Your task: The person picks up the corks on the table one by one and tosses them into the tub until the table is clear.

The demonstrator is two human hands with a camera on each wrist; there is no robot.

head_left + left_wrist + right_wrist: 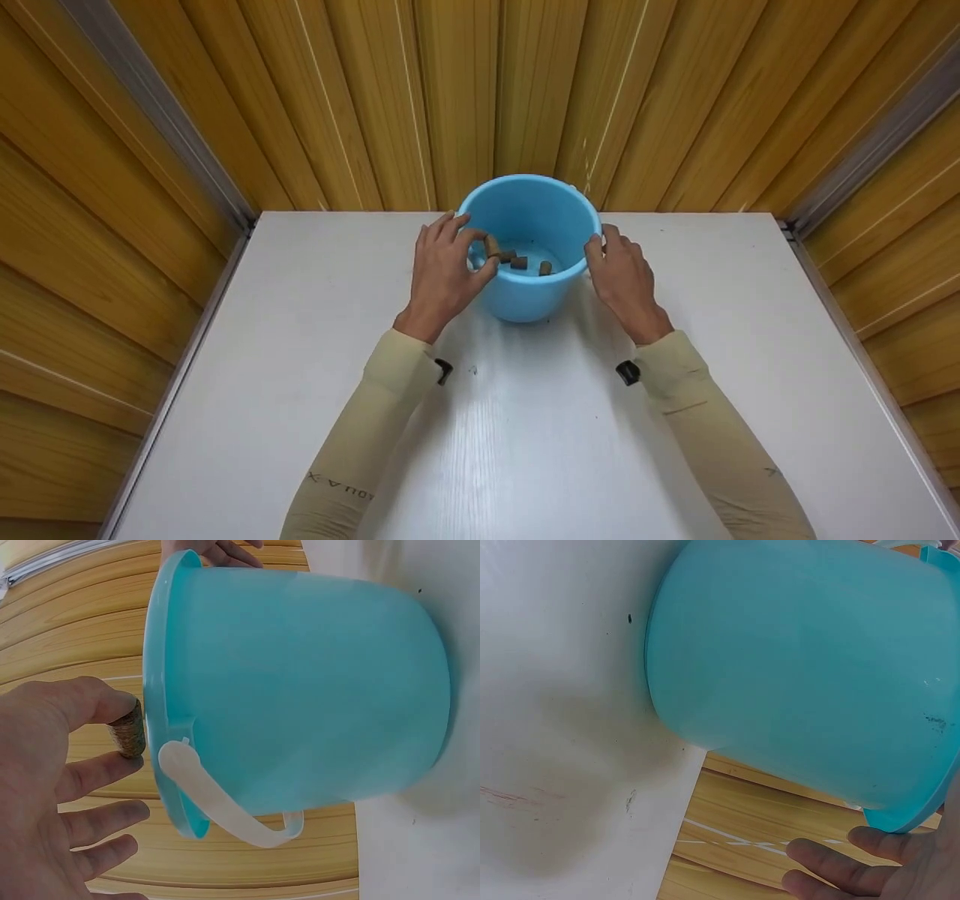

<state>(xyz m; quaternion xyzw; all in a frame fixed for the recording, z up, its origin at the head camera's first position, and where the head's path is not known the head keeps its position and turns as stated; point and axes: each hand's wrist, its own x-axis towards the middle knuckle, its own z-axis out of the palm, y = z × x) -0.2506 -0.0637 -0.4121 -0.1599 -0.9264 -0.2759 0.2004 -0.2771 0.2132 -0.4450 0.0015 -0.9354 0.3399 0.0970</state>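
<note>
A light blue bucket point(521, 300) stands upright at the far side of the white table. My left hand point(444, 266) is at its left rim and pinches a brown cork point(128, 733) between thumb and index finger. The other fingers of that hand are spread in the left wrist view. Several short brown corks point(519, 262) lie on the bucket's floor. On the opposite side, my right hand point(624, 277) grips the rim with its thumb and fingertips. The right wrist view shows its fingers point(840, 870) beside the bucket's outer wall; its thumb is hidden there.
A white handle point(232, 814) hangs from the bucket's rim. Yellow wood-look panels point(465, 105) rise behind the table point(525, 450) and on both sides, with grey metal strips point(180, 120) along the corners. The bucket is close to the back panel.
</note>
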